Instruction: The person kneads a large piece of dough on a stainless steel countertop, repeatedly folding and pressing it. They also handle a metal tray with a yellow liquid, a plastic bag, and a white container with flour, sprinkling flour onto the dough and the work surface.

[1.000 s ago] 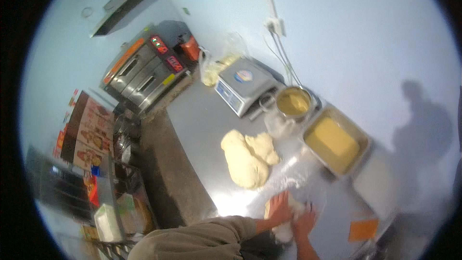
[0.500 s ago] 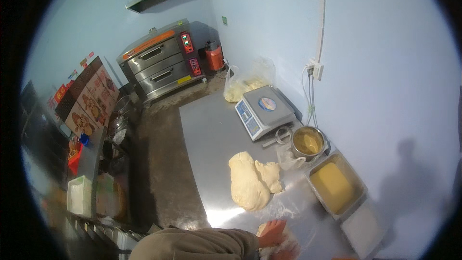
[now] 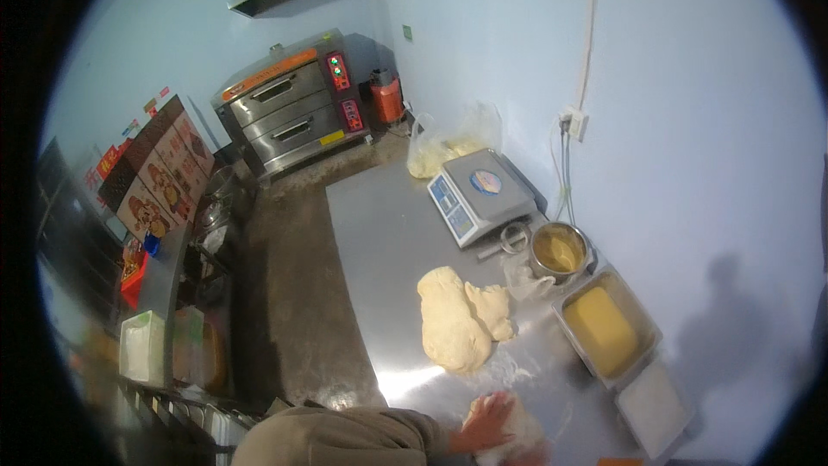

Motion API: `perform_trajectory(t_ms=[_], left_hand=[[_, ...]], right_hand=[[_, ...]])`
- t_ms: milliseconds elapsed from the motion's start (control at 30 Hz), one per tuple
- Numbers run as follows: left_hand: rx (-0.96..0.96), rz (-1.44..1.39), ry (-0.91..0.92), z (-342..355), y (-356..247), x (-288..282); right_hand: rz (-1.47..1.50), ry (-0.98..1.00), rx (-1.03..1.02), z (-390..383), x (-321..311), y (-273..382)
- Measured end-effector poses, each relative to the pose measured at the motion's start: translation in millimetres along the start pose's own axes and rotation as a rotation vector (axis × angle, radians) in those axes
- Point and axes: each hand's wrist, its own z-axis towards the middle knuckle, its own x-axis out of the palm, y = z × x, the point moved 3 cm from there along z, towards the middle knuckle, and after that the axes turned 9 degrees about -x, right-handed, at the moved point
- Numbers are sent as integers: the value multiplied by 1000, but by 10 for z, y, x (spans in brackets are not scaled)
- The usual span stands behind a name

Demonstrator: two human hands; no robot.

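My left hand (image 3: 486, 423) lies with its fingers stretched out on a floured piece of dough (image 3: 521, 425) at the near end of the steel table (image 3: 366, 250). Low in the picture, my right hand (image 3: 528, 456) touches the near side of the same dough; it is blurred and cut off by the lower edge, so its fingers do not show clearly. A large lump of pale dough (image 3: 450, 324) rests just beyond my hands, with a smaller dough piece (image 3: 492, 311) against its right side. Loose flour is smeared on the metal around them.
Along the wall stand a digital scale (image 3: 483, 194), a round metal pot (image 3: 559, 250), a rectangular pan with a yellow block (image 3: 599, 328) and a white tray (image 3: 654, 410). A plastic bag (image 3: 448, 142) sits at the far end. A deck oven (image 3: 289, 108) stands beyond; a shelf counter (image 3: 164, 276) is left.
My left hand has slid slightly, its fingers now reaching farther over the dough piece. The view has shifted a little, while the large dough lump stays in place on the table.
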Motion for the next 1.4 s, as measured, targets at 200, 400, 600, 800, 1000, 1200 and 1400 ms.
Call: perform_trajectory(t_ms=[200,400,600,800,1000,1200,1400], left_hand=[[-46,106,116,146,-44,185],[-74,126,116,115,-190,192],[-67,175,97,142,-232,207],[-83,196,96,134,-186,296],[-58,200,66,146,-130,371],[-31,171,26,153,-36,423],[-53,167,68,176,-43,388]], right_hand=[[185,97,275,-226,5,-23],[303,-268,639,-92,-722,-581],[-6,-597,1351,76,-1608,-2203],[154,-351,1683,366,-1755,-2213],[341,-447,1820,290,-1605,-2376],[978,-1029,1366,183,-1289,-2587],[1637,-1059,1368,208,-1190,-1424]])
